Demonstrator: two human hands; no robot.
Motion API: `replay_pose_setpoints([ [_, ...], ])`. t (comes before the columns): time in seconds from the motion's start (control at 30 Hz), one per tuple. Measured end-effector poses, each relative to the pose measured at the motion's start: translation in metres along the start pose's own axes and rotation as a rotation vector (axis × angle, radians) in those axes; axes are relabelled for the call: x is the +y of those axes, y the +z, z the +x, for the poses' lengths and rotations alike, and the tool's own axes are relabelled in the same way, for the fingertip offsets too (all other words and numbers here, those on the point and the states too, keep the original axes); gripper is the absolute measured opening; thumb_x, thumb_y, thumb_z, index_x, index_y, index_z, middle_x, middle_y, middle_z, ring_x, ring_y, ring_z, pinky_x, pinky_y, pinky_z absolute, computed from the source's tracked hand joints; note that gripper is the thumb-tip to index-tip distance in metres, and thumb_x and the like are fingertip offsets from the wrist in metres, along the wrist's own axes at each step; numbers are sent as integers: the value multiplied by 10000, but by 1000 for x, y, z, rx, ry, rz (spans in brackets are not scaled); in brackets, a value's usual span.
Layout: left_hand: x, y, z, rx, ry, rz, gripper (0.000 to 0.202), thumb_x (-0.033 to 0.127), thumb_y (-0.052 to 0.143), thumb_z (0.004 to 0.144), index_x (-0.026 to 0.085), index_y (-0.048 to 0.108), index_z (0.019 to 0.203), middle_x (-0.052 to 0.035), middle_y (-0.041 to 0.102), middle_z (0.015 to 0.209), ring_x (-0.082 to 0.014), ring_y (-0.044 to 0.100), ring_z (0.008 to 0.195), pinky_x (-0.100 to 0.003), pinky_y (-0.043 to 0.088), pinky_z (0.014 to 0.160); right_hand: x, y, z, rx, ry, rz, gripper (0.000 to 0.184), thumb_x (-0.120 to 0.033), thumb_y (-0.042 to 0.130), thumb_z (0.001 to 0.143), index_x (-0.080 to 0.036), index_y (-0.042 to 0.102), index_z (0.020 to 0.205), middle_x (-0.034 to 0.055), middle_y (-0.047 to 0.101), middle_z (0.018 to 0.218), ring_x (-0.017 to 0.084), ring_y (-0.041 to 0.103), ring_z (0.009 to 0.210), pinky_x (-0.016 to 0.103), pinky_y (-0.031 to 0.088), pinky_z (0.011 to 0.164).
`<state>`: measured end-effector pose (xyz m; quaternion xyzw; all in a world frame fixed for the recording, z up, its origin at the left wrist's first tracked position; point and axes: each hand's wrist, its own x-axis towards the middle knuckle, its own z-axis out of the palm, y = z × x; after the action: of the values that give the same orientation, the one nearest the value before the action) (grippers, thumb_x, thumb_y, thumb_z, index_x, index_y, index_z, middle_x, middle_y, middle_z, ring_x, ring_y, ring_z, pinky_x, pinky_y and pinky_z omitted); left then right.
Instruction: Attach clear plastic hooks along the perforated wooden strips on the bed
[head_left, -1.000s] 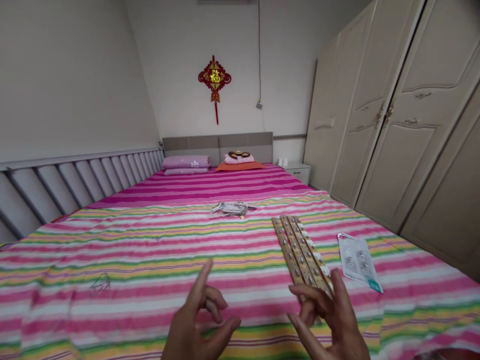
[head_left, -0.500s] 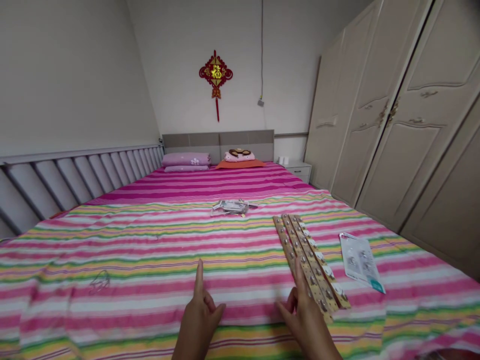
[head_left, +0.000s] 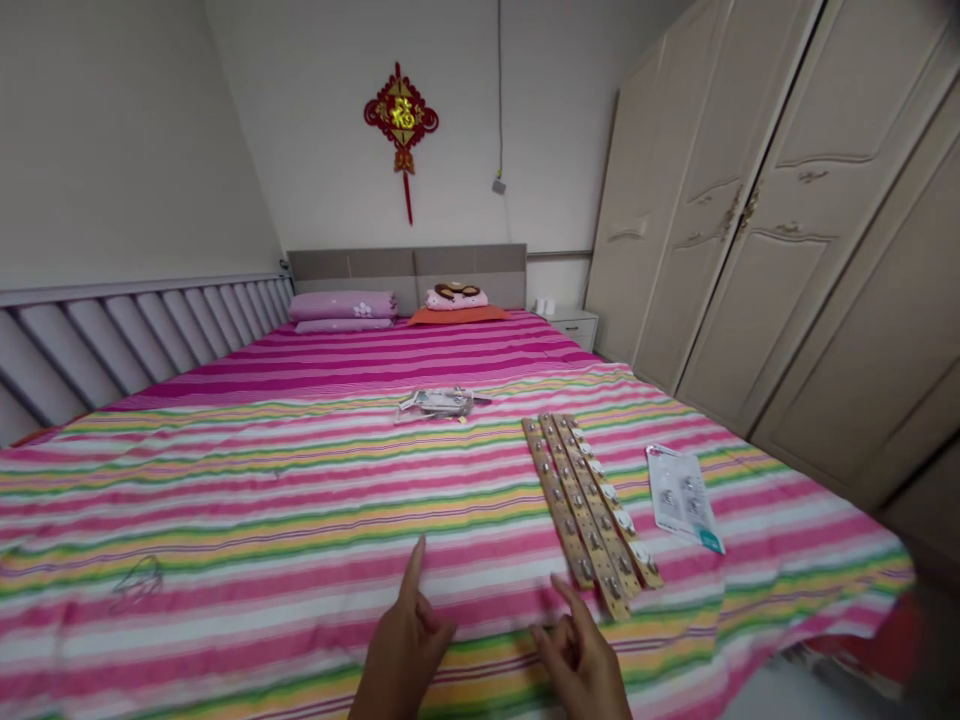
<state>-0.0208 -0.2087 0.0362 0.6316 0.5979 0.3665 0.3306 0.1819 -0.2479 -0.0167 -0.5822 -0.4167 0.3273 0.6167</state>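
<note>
On a striped bed quilt (head_left: 225,510), three studded wooden strips (head_left: 589,510) lie at one o'clock from two empty hands.

The strips lie side by side and almost touching, running lengthwise up the bed, with rows of metal studs and white discs along them. The left hand (head_left: 405,660) points its index finger upward, its grip open and holding nothing. The right hand (head_left: 577,665) is near the strips' lower end, apparently not touching them, its grip spread and empty. Lying so close, the strips are best taken singly by a bare wooden edge. A printed card (head_left: 682,497) lies at two o'clock, a crumpled plastic packet (head_left: 439,403) at twelve. A tall cream wardrobe (head_left: 750,220) stands at two o'clock, beyond the bed's edge.
</note>
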Motion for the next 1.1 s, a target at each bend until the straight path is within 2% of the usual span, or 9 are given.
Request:
replay_pose_setpoints([
  [0.07, -6, 12, -2, -45, -12, -73, 694, 368, 612, 708, 164, 421, 1343, 44, 556, 635, -130, 518, 535, -254, 425, 564, 12, -9, -8, 58, 162, 184, 324, -448, 704, 665, -170, 650, 822, -84, 454, 451, 83, 404, 398, 206, 290, 410],
  [0.13, -11, 24, -3, -95, -31, -132, 559, 425, 623, 702, 151, 571, 1187, 12, 599, 661, -145, 547, 575, -266, 447, 586, 18, -21, -8, 88, 355, 348, 368, -480, 750, 613, -164, 623, 751, -63, 541, 480, 64, 397, 358, 187, 266, 362],
  [0.23, -16, 44, -3, -194, -40, -192, 448, 448, 625, 703, 148, 646, 1034, -17, 625, 692, -153, 565, 614, -272, 461, 616, 16, -33, 4, 128, 568, 588, 456, -397, 827, 543, -159, 627, 876, 19, 714, 707, 94, 549, 438, 194, 407, 400],
  [0.33, -21, 63, -2, -317, -47, -239, 466, 450, 641, 686, 148, 643, 1041, -38, 642, 755, -152, 582, 653, -264, 466, 624, 9, -32, 20, 137, 676, 831, 522, -294, 858, 510, -166, 618, 956, 64, 747, 880, 137, 654, 598, 240, 536, 557],
  [0.43, -27, 76, -4, -360, -36, -227, 456, 445, 641, 676, 154, 641, 1027, -45, 654, 763, -145, 581, 630, -256, 459, 594, 9, -23, 30, 135, 693, 999, 485, -253, 848, 545, -194, 609, 962, 54, 747, 928, 107, 641, 564, 204, 536, 514],
  [0.57, -38, 82, -10, -298, 9, -207, 399, 442, 619, 685, 167, 651, 971, -36, 650, 705, -132, 556, 573, -250, 441, 558, 16, -13, 34, 146, 679, 1115, 386, -254, 821, 604, -235, 604, 922, 32, 751, 916, 61, 581, 469, 150, 498, 430],
  [0.8, -42, 82, -13, -263, -22, -282, 417, 508, 629, 678, 177, 655, 931, -27, 636, 682, -125, 536, 562, -239, 414, 536, 20, -9, 25, 99, 615, 951, 325, -267, 799, 635, -222, 648, 920, 63, 741, 1007, 68, 572, 467, 181, 521, 441],
  [0.93, -31, 82, -12, -223, -72, -379, 441, 562, 633, 670, 173, 657, 875, -26, 622, 699, -140, 547, 606, -255, 429, 573, 24, -5, 8, 13, 688, 960, 300, -264, 814, 609, -180, 664, 855, 85, 759, 953, 90, 604, 465, 189, 484, 415],
  [1.1, 4, 83, -2, -280, -99, -492, 368, 529, 584, 739, 172, 623, 819, -29, 625, 748, -164, 573, 703, -274, 451, 655, 27, -4, 12, -117, 753, 1123, 244, -302, 794, 632, -162, 689, 801, 93, 761, 933, 202, 707, 741, 277, 549, 608],
])
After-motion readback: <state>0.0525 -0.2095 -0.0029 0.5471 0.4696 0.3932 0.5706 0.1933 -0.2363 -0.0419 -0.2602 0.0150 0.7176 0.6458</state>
